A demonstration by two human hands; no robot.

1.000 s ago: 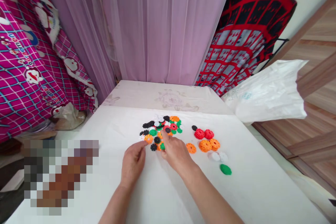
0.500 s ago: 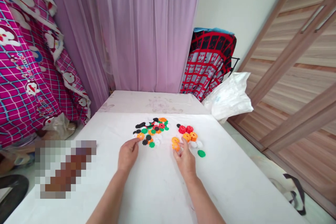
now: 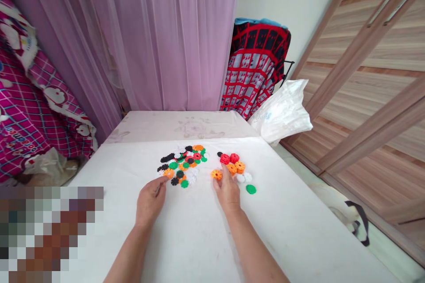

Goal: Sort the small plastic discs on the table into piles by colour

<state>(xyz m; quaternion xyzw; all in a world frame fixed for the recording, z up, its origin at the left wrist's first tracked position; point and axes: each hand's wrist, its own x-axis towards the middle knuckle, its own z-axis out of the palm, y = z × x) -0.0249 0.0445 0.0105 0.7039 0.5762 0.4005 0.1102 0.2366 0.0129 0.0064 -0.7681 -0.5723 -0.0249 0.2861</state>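
Note:
My left hand is closed, with its fingertips pinched at the near edge of an orange snowflake disc on the left side of a mixed pile. Black discs, green discs and white discs lie close by in that pile. The thumb and forefinger of my right hand are around another orange snowflake disc, touching its edge. Just beyond that hand sit red discs and more orange discs, grouped by colour. To its right lie white discs and a green disc.
A white cloth covers the table. One black disc lies beside the red ones. A white plastic bag rests at the table's right far edge. Behind hangs a purple curtain; a wooden wardrobe stands at right.
The two orange discs at my right hand, earlier showing separately, now appear as one. My left hand stays at the mixed pile's edge. The whole view has shifted somewhat.

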